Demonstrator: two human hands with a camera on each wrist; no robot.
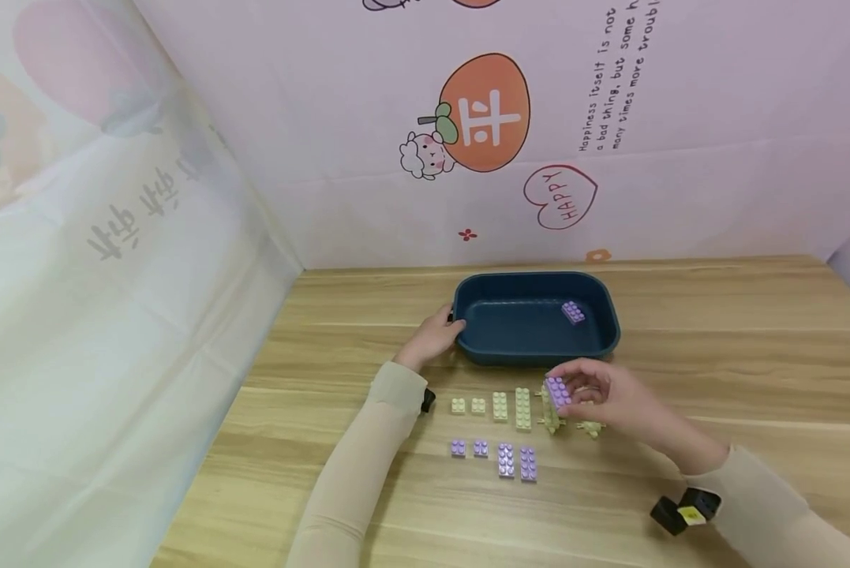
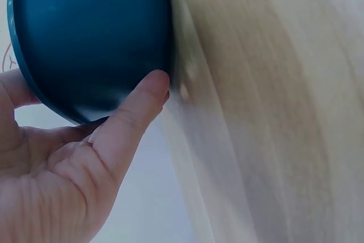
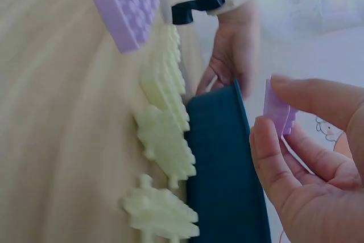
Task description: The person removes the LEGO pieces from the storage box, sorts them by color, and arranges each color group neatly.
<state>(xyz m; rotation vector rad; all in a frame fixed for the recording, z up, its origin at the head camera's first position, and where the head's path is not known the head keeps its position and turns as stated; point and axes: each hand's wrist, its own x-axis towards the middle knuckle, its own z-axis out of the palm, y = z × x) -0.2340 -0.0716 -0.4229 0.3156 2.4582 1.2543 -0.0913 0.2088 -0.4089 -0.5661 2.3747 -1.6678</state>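
Observation:
A dark blue tray (image 1: 467, 304) stands on the wooden table with one purple brick (image 1: 573, 312) inside at its right. My left hand (image 1: 435, 338) holds the tray's left end, the thumb (image 2: 133, 115) pressed on its outer wall (image 2: 91, 38). My right hand (image 1: 598, 394) pinches another purple brick (image 1: 558, 391) just in front of the tray; in the right wrist view this brick (image 3: 277, 112) sits between thumb and fingertips. On the table lie a row of pale yellow bricks (image 1: 500, 406) and a row of purple bricks (image 1: 506, 459).
Pale yellow toothed pieces (image 1: 589, 428) lie under my right hand. A pink printed backdrop (image 1: 488, 118) closes the back and a white curtain (image 1: 112, 260) the left side. A black and yellow wrist strap (image 1: 687, 511) shows on my right arm.

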